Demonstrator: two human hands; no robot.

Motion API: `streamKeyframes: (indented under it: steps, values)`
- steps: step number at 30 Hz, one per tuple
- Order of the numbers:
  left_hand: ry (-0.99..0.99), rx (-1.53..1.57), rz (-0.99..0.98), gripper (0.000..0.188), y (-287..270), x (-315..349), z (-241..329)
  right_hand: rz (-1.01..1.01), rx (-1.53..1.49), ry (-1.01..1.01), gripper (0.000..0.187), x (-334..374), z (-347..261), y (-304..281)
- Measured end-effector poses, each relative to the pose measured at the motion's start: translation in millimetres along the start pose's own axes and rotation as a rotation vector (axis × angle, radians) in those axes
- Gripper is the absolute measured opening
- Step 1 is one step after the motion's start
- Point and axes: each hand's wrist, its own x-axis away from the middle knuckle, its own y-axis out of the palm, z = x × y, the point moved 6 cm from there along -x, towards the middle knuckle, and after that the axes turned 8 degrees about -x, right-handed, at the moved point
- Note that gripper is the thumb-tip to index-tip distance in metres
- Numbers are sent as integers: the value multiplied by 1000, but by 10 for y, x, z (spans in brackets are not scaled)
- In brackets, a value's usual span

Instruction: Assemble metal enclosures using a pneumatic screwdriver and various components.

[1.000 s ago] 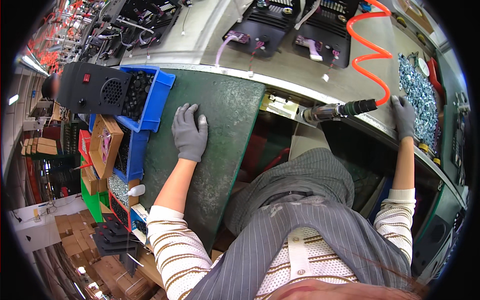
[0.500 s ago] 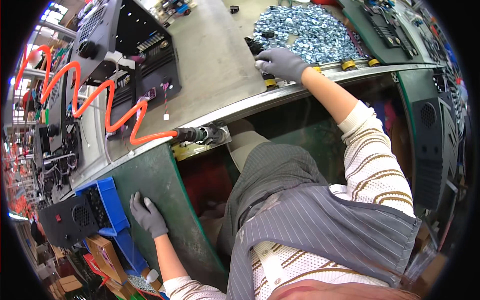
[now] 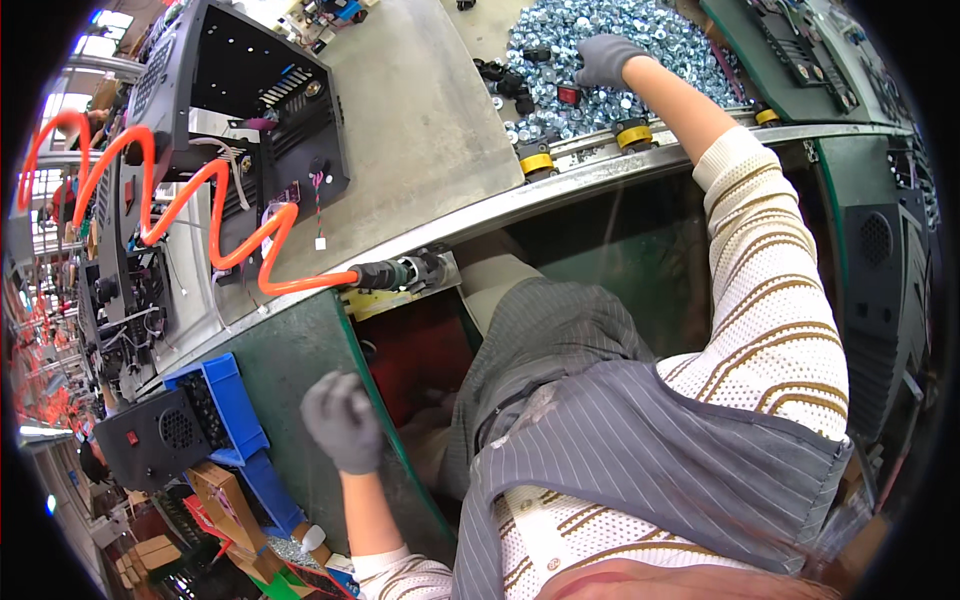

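My right hand (image 3: 607,62), in a grey glove, is over a heap of shiny silver screws (image 3: 660,70) on the bench. Its fingers are curled down and closed, and their tips are hidden, so I cannot make out what they hold. A small red switch (image 3: 569,95) and several black plastic parts (image 3: 500,80) lie on the heap's left side. My left hand (image 3: 343,422), also gloved in grey, is in front of the dark green panel (image 3: 290,380). It is smeared by motion, and nothing can be made out in its fingers.
An open black computer case (image 3: 250,75) stands on the bench, with a loose cable hanging from it. An orange coiled air hose (image 3: 215,255) runs to a fitting at the bench edge. Blue bins (image 3: 235,400) are at the lower left. Yellow-and-black rollers (image 3: 633,135) line the near edge.
My right hand has moved up and right, from the black parts onto the screw heap. My left hand has moved right, away from the blue bins. The red switch has come into view.
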Motion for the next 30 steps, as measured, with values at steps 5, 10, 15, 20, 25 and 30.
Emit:
streamKeyframes:
  steps: [5,10,15,20,25,30]
  values:
    - [456,379,-90,31,232,-802,1405,16,-66,59,49,-60,50,47]
    - [387,516,-24,31,782,-1761,2244,8,-63,-37,56,-121,32,109]
    - [268,292,-327,39,1634,-2447,2612,116,-52,-113,49,-196,129,121]
    - [108,166,-477,53,2120,-2629,2601,-108,-805,-23,33,-209,461,254]
    - [141,36,-624,59,2231,-2569,2636,-255,-1062,-62,42,-60,650,230]
    - [147,-73,-258,46,2169,-2916,2475,-328,-1177,-277,44,9,474,-3]
